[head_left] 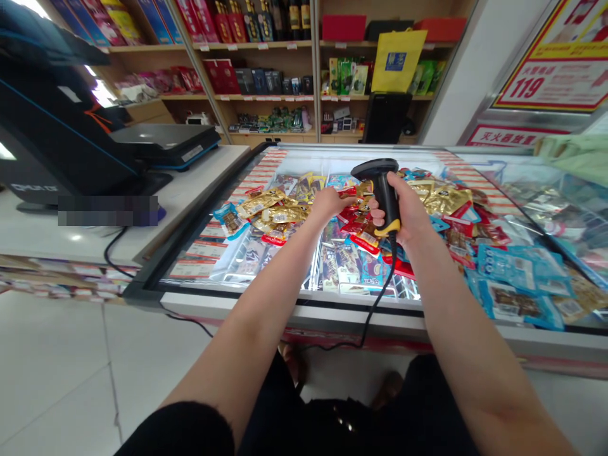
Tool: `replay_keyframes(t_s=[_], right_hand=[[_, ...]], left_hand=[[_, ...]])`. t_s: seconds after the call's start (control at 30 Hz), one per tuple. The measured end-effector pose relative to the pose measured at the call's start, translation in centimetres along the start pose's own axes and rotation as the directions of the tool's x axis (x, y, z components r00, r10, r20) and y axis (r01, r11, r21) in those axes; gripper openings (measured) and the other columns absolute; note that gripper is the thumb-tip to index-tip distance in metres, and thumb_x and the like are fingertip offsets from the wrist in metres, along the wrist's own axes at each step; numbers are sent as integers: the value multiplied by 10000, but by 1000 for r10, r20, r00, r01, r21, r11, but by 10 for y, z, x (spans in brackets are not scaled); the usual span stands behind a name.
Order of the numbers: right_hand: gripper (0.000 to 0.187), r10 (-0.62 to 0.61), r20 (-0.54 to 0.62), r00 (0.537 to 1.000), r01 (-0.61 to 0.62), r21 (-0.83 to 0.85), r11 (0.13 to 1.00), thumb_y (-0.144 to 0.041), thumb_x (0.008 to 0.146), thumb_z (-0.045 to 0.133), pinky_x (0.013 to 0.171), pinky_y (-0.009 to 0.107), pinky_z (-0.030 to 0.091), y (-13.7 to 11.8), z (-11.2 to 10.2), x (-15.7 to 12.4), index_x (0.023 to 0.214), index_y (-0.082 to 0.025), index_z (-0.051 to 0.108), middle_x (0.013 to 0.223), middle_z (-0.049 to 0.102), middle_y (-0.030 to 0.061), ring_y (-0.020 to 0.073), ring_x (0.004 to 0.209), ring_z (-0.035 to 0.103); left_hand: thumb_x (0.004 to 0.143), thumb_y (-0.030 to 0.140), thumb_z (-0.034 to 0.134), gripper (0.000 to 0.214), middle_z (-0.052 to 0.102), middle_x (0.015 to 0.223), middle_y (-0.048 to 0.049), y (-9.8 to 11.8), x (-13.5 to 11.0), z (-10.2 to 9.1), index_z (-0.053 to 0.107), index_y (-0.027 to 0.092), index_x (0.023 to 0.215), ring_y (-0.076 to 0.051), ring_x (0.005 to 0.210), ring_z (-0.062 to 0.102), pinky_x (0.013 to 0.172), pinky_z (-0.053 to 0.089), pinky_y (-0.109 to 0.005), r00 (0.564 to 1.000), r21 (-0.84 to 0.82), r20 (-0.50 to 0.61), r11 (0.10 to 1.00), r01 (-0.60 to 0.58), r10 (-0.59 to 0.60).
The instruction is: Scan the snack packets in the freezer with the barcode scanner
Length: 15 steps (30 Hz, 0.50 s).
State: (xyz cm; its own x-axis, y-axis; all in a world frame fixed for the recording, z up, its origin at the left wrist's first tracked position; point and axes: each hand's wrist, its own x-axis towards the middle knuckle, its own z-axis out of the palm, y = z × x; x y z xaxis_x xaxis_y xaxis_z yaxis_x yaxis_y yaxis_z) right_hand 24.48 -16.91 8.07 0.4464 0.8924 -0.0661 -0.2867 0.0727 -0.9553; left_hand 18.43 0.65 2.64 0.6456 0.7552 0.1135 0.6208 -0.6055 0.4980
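Observation:
My right hand [406, 206] is wrapped round the grip of a black and yellow barcode scanner [386, 199], held upright with its head pointing left. A black cable [384, 291] runs down from its base. To the left of it, my left hand [329, 204] reaches over the pile, fingers closed at a small red snack packet [349, 192]; the fingertips are partly hidden. Gold snack packets [280, 214] lie left of that hand, and more gold packets [439, 196] lie right of the scanner. Blue packets [508, 269] are spread at the right.
The packets rest on a glass-topped chest freezer [190, 288] with wire baskets inside. A counter [209, 174] with a black scale [166, 142] stands left. Behind are stocked shelves [266, 98] and a yellow bag [398, 60]. The scanner cable hangs over the freezer's front edge.

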Motion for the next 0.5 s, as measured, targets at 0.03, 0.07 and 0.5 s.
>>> replay_keyframes(t_s=[0.03,0.07,0.5], right_hand=[[521,1,3,1000,-1,0,1000,-689,868,455,325,209,366,0,1,-1,1015,-206,581,569,511,-11,96,376,430],[520,1,8,1000,-1,3,1000,-689,868,457,327,209,367,0,2,-1,1016,-206,581,568,512,-10,97,377,432],[489,37,19,999,-37,-5,999,-655,869,482,333,215,357,1,1,-1,1033,-207,586,580,519,-9,98,386,434]], left_hand=[[733,681,618,579,701,967,-200,-1,1,0,699,121,857,-324,994,641,849,451,-356,1000,-17,12,1000,0,0],[728,658,640,549,706,939,-180,-2,1,-1,700,123,836,-306,956,649,828,454,-344,1000,-38,25,999,0,1],[568,172,832,833,695,952,-80,-22,-2,-20,500,143,1331,-219,894,665,737,499,-283,958,-566,231,777,276,-171]])
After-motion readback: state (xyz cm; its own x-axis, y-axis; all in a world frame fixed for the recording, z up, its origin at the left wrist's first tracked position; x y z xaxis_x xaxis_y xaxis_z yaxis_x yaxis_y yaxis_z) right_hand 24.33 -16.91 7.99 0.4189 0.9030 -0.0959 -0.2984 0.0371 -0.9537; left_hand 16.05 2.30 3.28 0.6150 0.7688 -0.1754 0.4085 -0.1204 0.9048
